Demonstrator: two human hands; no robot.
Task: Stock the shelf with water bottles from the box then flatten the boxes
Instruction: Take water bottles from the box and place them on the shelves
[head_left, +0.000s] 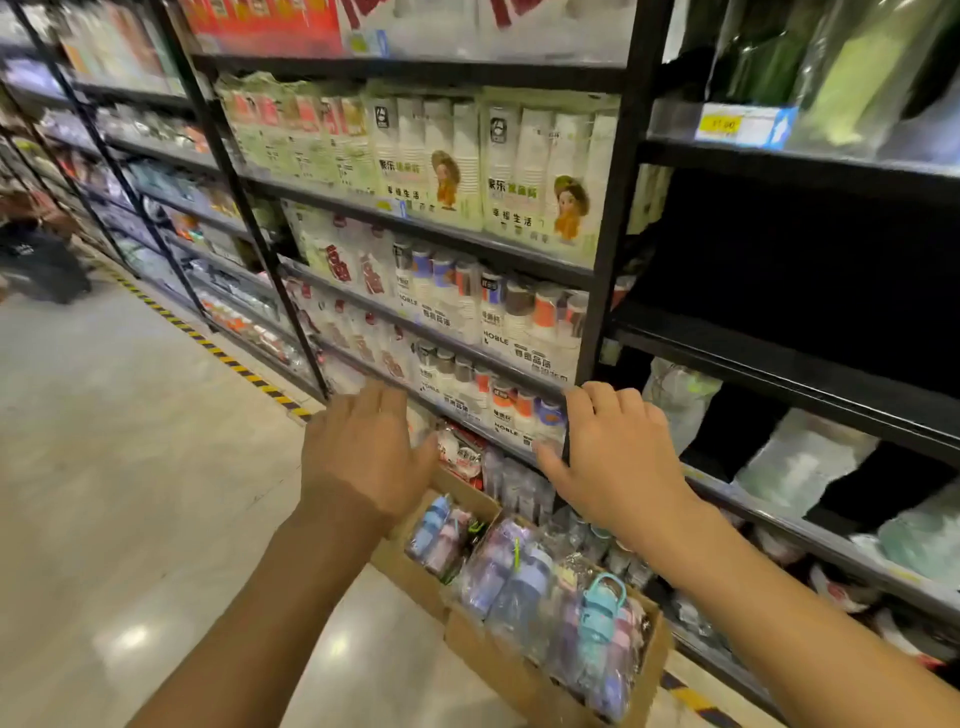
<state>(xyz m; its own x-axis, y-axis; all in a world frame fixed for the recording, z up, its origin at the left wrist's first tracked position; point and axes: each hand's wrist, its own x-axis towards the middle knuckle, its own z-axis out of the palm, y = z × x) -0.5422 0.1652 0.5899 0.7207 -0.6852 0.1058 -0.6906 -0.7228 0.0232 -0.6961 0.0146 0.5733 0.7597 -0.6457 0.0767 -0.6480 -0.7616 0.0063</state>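
Two open cardboard boxes stand on the floor against the shelving. The nearer box (493, 670) is packed with plastic-wrapped water bottles (524, 582) in blue, purple and pink. The farther box (410, 571) holds several more bottles (441, 530). Both of my hands hover above the boxes, in front of the lower shelves. My left hand (363, 457) is spread, fingers relaxed, holding nothing. My right hand (618, 457) is also empty, fingers loosely bent near the black shelf upright (608, 249). A dark shelf bay (810, 249) at the right has open room.
The black metal shelves (441, 234) in front hold packs of paper cups. Bagged goods lie on the lower right shelves (800, 462). A yellow-black hazard strip (218, 353) runs along the shelf base. Glossy floor (130, 493) opens to the left; a dark cart (41, 265) stands far left.
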